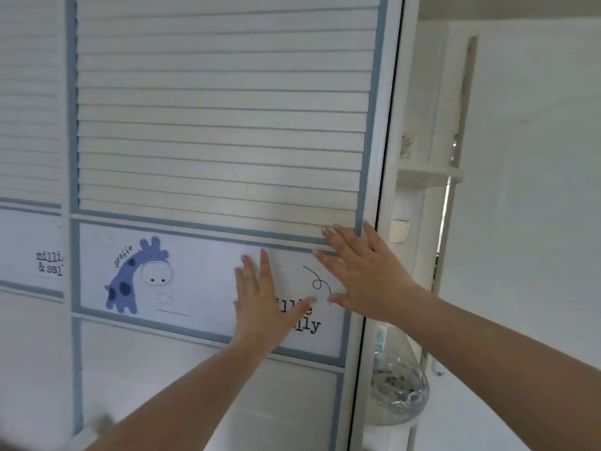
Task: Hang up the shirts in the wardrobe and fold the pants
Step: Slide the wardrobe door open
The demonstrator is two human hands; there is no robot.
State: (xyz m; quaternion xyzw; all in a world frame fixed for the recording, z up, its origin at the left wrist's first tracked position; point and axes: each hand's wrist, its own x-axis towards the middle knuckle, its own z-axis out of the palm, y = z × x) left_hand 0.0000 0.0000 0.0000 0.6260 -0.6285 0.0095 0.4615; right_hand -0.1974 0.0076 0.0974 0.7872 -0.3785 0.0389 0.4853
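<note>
A white wardrobe door (221, 125) with horizontal slats and blue-grey trim fills most of the view. Its middle panel carries a blue giraffe drawing (136, 278) and printed lettering. My left hand (265, 301) lies flat on that panel with straight fingers, covering part of the lettering. My right hand (361, 275) presses flat on the door near its right edge, fingers spread across the trim. Neither hand holds anything. No shirts or pants are in view.
A second slatted door (29, 125) stands to the left. Right of the door edge are white shelves (429, 174) and a clear glass vessel (398, 388) with dark bits inside. A white wall (536, 157) lies further right.
</note>
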